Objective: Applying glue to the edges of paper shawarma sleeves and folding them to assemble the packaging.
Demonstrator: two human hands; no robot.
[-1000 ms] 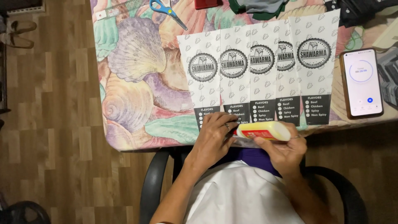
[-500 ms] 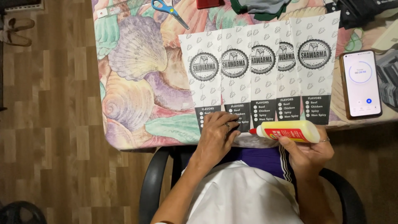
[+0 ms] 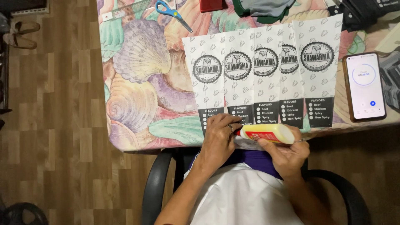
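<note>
Several white printed paper sleeves [image 3: 266, 75] with dark lower ends lie overlapped in a row on the shell-patterned tablecloth [image 3: 141, 83]. My left hand [image 3: 218, 137] lies with bent fingers on the lower ends of the leftmost sleeves at the table's near edge, holding them down. My right hand [image 3: 287, 152] grips a cream glue bottle [image 3: 266, 133] with a red label. The bottle lies sideways and its red tip points left, right beside my left thumb. Whether the tip touches the paper is hidden.
Blue-handled scissors [image 3: 171, 11] and a clear ruler [image 3: 125, 10] lie at the table's far left. A phone [image 3: 366, 86] with a lit screen sits right of the sleeves. Dark cloth items [image 3: 262, 7] line the far edge. Black chair arms [image 3: 156, 183] flank me above a wooden floor [image 3: 50, 125].
My right hand drew the glue bottle to the right, away from the sleeves, then brought it back left until its tip was at my left hand. The left hand stayed on the sleeves.
</note>
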